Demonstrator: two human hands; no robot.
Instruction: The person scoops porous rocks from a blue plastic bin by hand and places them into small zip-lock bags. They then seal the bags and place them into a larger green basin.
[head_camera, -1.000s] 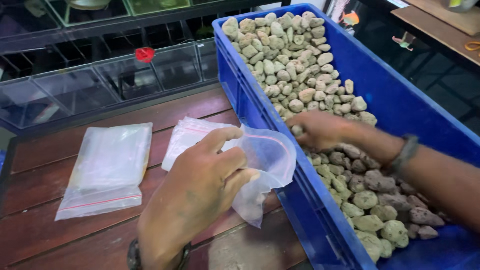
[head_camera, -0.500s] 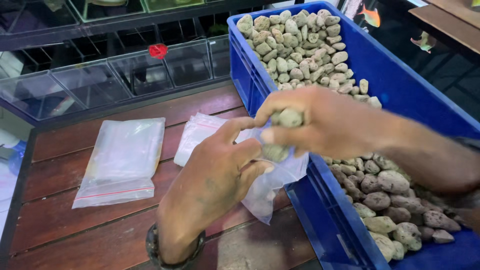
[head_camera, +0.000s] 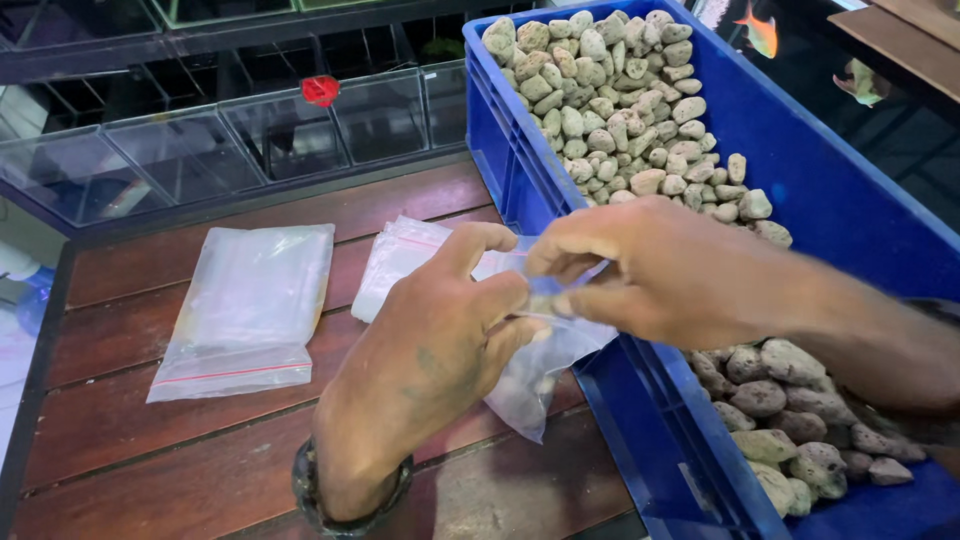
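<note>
My left hand holds a clear plastic bag by its mouth, just left of a blue crate. The bag hangs down over the crate's near corner and some stones show faintly inside. My right hand is at the bag's opening, fingers pinched together against the mouth; what they hold is hidden. Pale grey-brown stones fill the crate's far end, and more stones lie under my right forearm.
A stack of clear zip bags lies flat on the dark wooden slat table. More flat bags sit under my left hand. Glass tanks line the table's far edge, one with a red object.
My right hand came out of the crate carrying stones, brought them to the bag's mouth, and now sits lower at the opening. The view has shifted slightly.
</note>
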